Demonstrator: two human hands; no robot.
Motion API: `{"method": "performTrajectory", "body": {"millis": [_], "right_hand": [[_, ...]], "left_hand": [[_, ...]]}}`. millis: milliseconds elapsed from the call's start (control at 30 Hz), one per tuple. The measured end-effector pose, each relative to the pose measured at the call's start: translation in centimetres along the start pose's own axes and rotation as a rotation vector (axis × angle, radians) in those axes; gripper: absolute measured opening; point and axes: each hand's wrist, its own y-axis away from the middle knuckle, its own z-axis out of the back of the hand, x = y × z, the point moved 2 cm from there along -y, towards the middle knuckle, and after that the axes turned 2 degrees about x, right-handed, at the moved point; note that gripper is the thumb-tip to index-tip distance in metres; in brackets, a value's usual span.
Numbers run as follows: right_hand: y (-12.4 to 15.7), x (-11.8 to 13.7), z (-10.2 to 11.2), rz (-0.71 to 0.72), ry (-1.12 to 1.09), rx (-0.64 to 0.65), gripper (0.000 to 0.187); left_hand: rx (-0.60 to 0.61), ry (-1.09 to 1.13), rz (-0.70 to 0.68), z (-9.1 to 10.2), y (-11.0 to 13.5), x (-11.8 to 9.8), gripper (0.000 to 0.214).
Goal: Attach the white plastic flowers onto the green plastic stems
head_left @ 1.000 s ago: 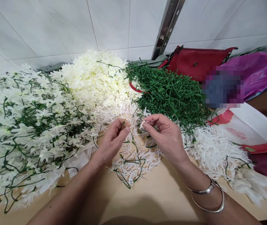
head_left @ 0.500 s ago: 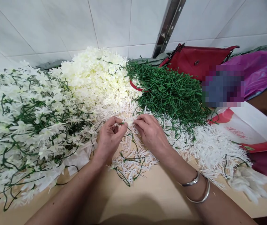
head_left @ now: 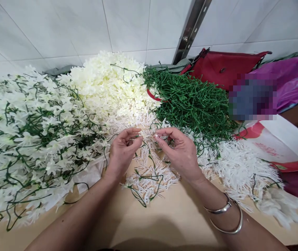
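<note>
Flower heap, leftmost, probably banked there out of the hands' way; left hand, 1, thumb and forefinger pinching a white blossom set between the hands, likely to steady it; right hand, 1, thumb and forefinger nearly meeting, contents too small to tell; green stems, heaped behind; white filaments, rightmost, apparently within easy reach

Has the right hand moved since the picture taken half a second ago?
Yes. Judged against the pile of green stems, the right hand has shifted to the right, away from the left hand.
</note>
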Motion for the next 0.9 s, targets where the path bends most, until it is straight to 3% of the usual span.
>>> {"method": "performTrajectory", "body": {"millis": [167, 367, 500, 733, 900], "right_hand": [[0.0, -0.1, -0.1, -0.103, -0.112, 0.021, 0.008], [0.5, 1.5, 0.0, 0.084, 0.021, 0.02, 0.01], [0.8, 1.9, -0.2, 0.111, 0.094, -0.013, 0.008], [0.9, 1.5, -0.5, 0.025, 0.104, -0.05, 0.009], [1.0, 1.7, -0.6, 0.003, 0.058, -0.031, 0.008]], "left_hand": [[0.008, 0.019, -0.002, 0.1, 0.0, 0.0, 0.021], [-0.003, -0.014, -0.058, -0.3, 0.3, 0.1, 0.018], [0.001, -0.057, -0.084, -0.7, 0.7, 0.2, 0.016], [0.083, -0.249, -0.139, -0.8, 1.6, 0.0, 0.015], [0.082, -0.231, -0.144, -0.9, 1.5, 0.2, 0.016]]}}
